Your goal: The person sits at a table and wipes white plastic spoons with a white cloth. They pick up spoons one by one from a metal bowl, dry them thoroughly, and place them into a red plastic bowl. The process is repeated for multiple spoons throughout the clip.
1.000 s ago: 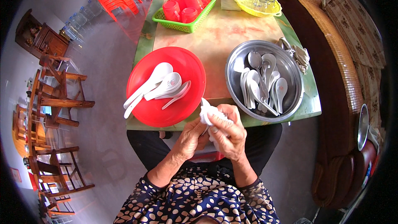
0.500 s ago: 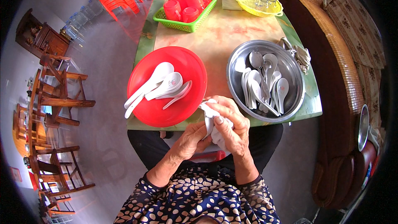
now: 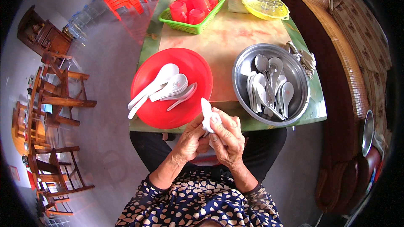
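Over the table's near edge, both my hands are closed together around a white spoon (image 3: 205, 106) and a white cloth (image 3: 211, 122). My left hand (image 3: 191, 141) grips the spoon's lower part, mostly hidden by fingers and cloth. With thumb and fingers, my right hand (image 3: 229, 138) pinches the cloth against the spoon, whose tip sticks up out of it. To the left lies a red round tray (image 3: 168, 115) bearing a few white ladles (image 3: 166, 72) and a stack of white soup spoons (image 3: 176, 86). A steel basin (image 3: 304, 96) on the right holds several white spoons (image 3: 287, 93) and metal ones.
Farther back stand a green basket (image 3: 185, 27) of red cups (image 3: 201, 2) and a yellow basket (image 3: 269, 16) with clear glassware. Crumpled greyish gloves or cloth (image 3: 307, 61) lie beside the basin. A wooden bench (image 3: 336, 80) runs along the right; wooden stools (image 3: 63, 101) stand left.
My hands have shifted slightly left, and the right fingers have moved down. The spoon's white tip now shows upright above the cloth. Tray and basin contents look the same.
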Motion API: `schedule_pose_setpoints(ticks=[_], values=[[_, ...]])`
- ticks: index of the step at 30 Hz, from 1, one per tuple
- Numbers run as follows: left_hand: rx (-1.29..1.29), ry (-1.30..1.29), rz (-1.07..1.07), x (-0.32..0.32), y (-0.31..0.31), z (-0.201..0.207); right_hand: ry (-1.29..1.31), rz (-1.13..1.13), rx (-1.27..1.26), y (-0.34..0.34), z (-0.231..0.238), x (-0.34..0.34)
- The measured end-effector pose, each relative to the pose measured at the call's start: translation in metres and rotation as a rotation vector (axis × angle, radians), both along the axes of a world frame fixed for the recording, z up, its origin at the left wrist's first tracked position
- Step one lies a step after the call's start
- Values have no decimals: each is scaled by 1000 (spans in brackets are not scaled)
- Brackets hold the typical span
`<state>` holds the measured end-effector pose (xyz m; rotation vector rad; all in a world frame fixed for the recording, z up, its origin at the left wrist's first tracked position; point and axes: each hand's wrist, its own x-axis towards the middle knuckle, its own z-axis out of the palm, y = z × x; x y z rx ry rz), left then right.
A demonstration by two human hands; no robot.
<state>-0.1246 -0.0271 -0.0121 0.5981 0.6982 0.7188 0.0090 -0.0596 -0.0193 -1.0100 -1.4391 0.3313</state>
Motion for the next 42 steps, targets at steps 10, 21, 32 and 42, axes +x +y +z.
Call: schedule_pose_setpoints(ticks=[10, 21, 32, 42], values=[[-11, -64, -141, 3, -7, 4, 164, 222, -175, 20, 19, 22], [-40, -18, -53, -2, -1, 3, 231, 175, -242, 4, 0, 4], [-128, -154, -288, -13, -1, -1, 208, 299, -134, 14, 9, 18], [478, 318, 114, 10, -15, 17, 865, 347, -432, 15, 9, 9]])
